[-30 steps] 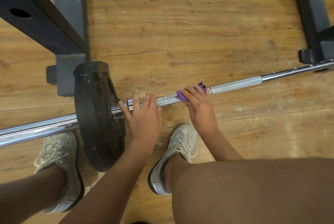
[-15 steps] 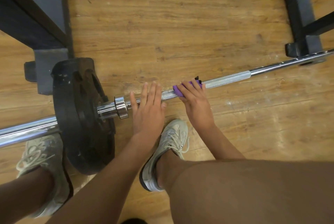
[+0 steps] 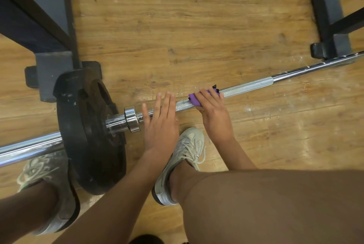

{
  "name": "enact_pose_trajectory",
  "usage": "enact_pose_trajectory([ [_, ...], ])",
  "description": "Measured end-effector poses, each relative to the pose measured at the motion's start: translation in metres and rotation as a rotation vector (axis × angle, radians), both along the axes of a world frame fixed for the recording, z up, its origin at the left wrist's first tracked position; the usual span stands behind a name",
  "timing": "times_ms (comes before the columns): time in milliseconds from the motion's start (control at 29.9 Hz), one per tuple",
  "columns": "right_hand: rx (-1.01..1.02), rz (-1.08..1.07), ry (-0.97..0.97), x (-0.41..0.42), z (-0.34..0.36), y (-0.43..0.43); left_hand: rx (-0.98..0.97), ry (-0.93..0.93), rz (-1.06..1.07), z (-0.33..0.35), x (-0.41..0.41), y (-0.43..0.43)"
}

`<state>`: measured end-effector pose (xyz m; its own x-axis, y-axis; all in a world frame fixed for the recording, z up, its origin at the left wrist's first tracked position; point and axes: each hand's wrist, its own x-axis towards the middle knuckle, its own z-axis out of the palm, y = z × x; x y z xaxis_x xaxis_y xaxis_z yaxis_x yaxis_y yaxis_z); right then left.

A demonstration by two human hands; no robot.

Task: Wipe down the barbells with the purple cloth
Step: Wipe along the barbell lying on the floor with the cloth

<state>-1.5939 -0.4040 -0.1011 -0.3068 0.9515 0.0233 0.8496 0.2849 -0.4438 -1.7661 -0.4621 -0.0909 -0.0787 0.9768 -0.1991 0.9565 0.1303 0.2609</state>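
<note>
Purple cloth (image 3: pixel 195 100): wrapped on barbell (image 3: pixel 248 87) knurling, gripped under the curled fingers (image 3: pixel 206 96) of your right hand (image 3: pixel 213 111). Left hand (image 3: pixel 160 125): fingers straight, flat on the bar. Collar (image 3: pixel 131 119): uncovered since a second ago.

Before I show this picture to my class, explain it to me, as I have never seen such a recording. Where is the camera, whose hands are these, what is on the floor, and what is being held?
There is no machine here. A person wears a camera on the head, so the single picture looks forward and down at their own hands. On the wooden floor rests a barbell carrying a black weight plate, beside a dark metal rack. The right hand wraps a purple cloth round the bar's rough part. The left hand lies flat on the bar, fingers straight, between cloth and plate.
</note>
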Motion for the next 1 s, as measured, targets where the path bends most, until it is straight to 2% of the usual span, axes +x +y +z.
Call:
enact_pose_trajectory([
  [134,-0.014,-0.134,0.041,-0.011,0.002,-0.011,-0.019,-0.003,0.0,0.0,0.004,-0.007],
  [401,0.043,0.046,-0.017,0.001,-0.003,-0.025,-0.015,-0.022,-0.03,0.0,0.011,-0.027],
  [569,0.012,-0.136,0.04,-0.004,-0.004,-0.037,-0.015,-0.119,0.042,-0.005,0.01,-0.047],
  [769,0.019,0.018,0.024,-0.02,-0.005,-0.063,0.05,-0.171,0.06,-0.014,0.011,-0.058],
  [1004,0.022,-0.087,0.039,-0.016,-0.004,-0.057,0.044,-0.16,0.014,-0.013,0.005,-0.057],
])
